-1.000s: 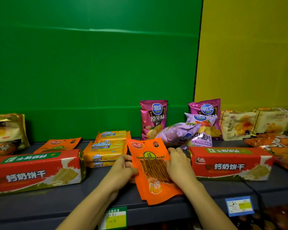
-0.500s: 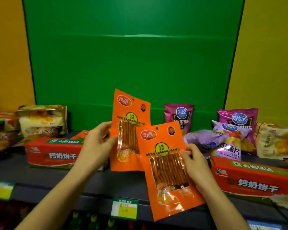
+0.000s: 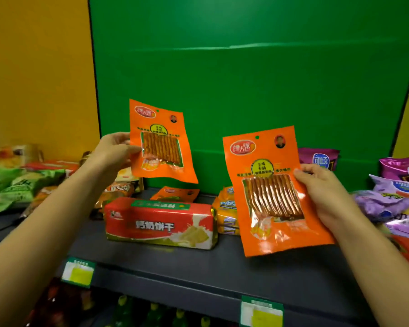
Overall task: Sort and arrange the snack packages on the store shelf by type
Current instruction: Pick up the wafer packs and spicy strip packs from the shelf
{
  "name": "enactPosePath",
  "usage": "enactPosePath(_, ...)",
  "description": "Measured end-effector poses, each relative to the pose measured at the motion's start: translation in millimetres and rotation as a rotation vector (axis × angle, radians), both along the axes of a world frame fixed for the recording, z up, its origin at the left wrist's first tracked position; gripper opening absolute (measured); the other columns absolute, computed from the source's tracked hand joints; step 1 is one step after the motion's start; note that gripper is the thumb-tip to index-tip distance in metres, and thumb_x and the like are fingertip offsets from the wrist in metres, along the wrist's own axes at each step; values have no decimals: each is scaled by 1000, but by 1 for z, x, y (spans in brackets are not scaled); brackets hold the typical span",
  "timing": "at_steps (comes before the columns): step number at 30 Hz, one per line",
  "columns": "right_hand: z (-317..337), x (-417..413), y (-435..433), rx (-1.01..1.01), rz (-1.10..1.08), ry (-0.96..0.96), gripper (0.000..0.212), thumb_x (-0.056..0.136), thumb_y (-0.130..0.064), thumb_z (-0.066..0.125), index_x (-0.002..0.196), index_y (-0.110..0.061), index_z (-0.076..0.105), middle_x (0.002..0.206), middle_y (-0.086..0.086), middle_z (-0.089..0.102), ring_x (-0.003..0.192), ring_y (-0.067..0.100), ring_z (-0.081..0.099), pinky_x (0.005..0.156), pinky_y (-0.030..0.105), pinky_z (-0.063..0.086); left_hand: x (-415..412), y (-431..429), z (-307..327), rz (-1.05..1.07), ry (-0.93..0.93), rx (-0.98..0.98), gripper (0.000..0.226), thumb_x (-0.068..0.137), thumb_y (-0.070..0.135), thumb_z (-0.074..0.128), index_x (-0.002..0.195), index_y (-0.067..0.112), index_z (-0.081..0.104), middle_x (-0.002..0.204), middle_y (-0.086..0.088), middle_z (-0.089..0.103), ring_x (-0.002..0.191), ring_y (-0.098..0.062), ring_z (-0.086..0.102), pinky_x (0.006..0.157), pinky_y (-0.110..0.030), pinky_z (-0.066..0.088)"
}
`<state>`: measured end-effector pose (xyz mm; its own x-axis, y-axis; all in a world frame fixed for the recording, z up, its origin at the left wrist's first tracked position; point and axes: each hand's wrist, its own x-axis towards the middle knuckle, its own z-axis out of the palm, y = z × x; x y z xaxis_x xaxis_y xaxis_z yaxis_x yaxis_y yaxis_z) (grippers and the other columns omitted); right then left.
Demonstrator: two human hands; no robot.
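Head view, store shelf; every place is given against the red biscuit box.

Orange snack packets, three. Each is flat, with a clear window showing a row of thin brown-orange sticks, a red oval logo at top left, a small portrait at top right and a round yellow-green label above the window. The small print is too fine to read.
- First packet: in the air above the box's left half, upright and slightly tilted. The left hand pinches its left edge.
- Second packet: in the air to the right of the box, nearer the camera. The right hand grips its right edge, thumb on the front.
- Third packet: lying flat on the shelf just behind the box.

Red biscuit box, one, lying lengthwise. White lettering 钙奶饼干, green strip on top.

Yellow wafer packs: stacked just right of the box, partly hidden by the second packet. Blue "Chee…" is legible; the count cannot be told.

Chip bags, far right of the box: two magenta bags with the blue badge 可比克. Lilac bags lie in front of them, count unclear.

Green bags: heaped far left of the box.

Price tags, two, on the shelf's front edge: one below-left of the box, one below-right. The writing is blurred.

Bottles: on the level below the box, tops only.
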<state>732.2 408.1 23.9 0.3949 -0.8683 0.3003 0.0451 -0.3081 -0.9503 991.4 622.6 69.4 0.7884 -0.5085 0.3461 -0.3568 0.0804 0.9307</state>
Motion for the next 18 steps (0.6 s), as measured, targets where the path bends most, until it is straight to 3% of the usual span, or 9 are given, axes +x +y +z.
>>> enactPosePath(3, 17, 31, 8, 102, -5, -125, 10, 94, -15, 49, 92, -13, 58, 83, 10, 62, 69, 20, 59, 68, 37, 51, 37, -10, -5, -40, 9, 88, 35, 93, -1, 44, 128, 3, 47, 94, -3, 58, 76, -12, 57, 66, -26, 46)
enactPosePath(6, 29, 68, 12, 181, 6, -198, 21, 95, -8, 44, 78, -12, 57, 68, 11, 59, 59, 21, 56, 71, 43, 52, 72, -26, -13, -77, 13, 174, 33, 92, -4, 44, 124, 0, 51, 83, -4, 59, 66, -12, 58, 54, -23, 50)
enactPosePath(9, 31, 100, 12, 226, -9, -206, 17, 94, -6, 43, 84, -8, 57, 50, 8, 59, 37, 12, 58, 43, 29, 55, 98, -44, -25, -135, -1, 283, 28, 90, -8, 46, 112, 2, 59, 76, -6, 61, 50, -11, 61, 44, -15, 50)
enactPosePath(11, 31, 116, 9, 232, -25, -193, 23, 94, -4, 43, 74, -9, 55, 42, 3, 59, 31, 7, 56, 36, 24, 49, 111, -55, -36, -182, -21, 367, 22, 89, -7, 47, 103, 2, 61, 84, -13, 64, 58, -16, 61, 55, -22, 54)
enactPosePath(13, 30, 131, 7, 240, -22, -164, 27, 94, -5, 43, 70, -9, 53, 36, -2, 59, 32, 6, 57, 38, 21, 49, 120, -64, -47, -201, -48, 451, 19, 88, -5, 50, 102, 1, 61, 94, -19, 64, 71, -23, 60, 74, -35, 55)
enactPosePath(14, 29, 138, 7, 249, -19, -143, 27, 95, -7, 43, 71, -10, 54, 36, -3, 59, 32, 6, 57, 39, 21, 50, 123, -67, -52, -201, -64, 491, 18, 87, -5, 52, 101, 2, 61, 93, -17, 64, 74, -25, 60, 76, -36, 55)
enactPosePath(17, 23, 162, 6, 273, -16, -82, 28, 96, -7, 41, 71, -10, 52, 34, -3, 57, 30, 6, 55, 36, 19, 49, 123, -69, -63, -218, -143, 623, 17, 85, -5, 54, 76, 9, 57, 77, -8, 61, 65, -18, 59, 57, -22, 54)
enactPosePath(18, 21, 170, 7, 269, -15, -57, 30, 95, -6, 40, 68, -11, 51, 32, -2, 54, 28, 7, 52, 35, 18, 47, 124, -69, -66, -218, -165, 653, 17, 85, -5, 54, 75, 9, 57, 79, -10, 63, 68, -20, 62, 61, -25, 55)
